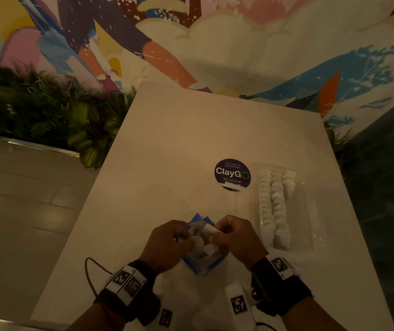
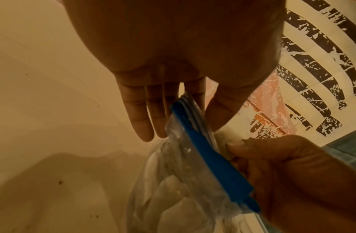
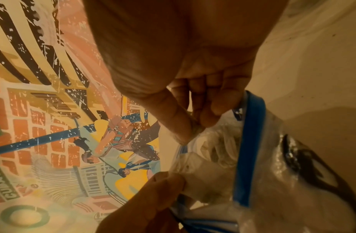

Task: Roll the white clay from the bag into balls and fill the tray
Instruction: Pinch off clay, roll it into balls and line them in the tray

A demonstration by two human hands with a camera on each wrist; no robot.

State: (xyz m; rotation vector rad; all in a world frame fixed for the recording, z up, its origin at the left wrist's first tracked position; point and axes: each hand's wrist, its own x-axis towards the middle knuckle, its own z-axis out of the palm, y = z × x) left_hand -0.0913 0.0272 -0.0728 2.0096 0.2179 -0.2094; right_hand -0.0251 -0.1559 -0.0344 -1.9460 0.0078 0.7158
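Observation:
A clear zip bag [image 1: 203,261] with a blue strip lies at the table's near edge, lumps of white clay [image 1: 200,244] inside. My left hand [image 1: 174,235] pinches the bag's rim between thumb and fingers; in the left wrist view the blue strip [image 2: 211,156] runs under that hand [image 2: 193,110]. My right hand [image 1: 224,235] pinches a piece of white clay [image 1: 209,229] at the bag's mouth, thumb against fingertip in the right wrist view [image 3: 195,126]. The clear tray [image 1: 310,211] stands to the right, holding rows of white clay balls [image 1: 274,206].
A round dark "ClayGo" sticker [image 1: 232,174] lies on the white table [image 1: 191,130] just left of the tray. Green plants [image 1: 48,111] edge the table's left side, a painted wall stands behind. A black cable [image 1: 91,271] loops near my left wrist.

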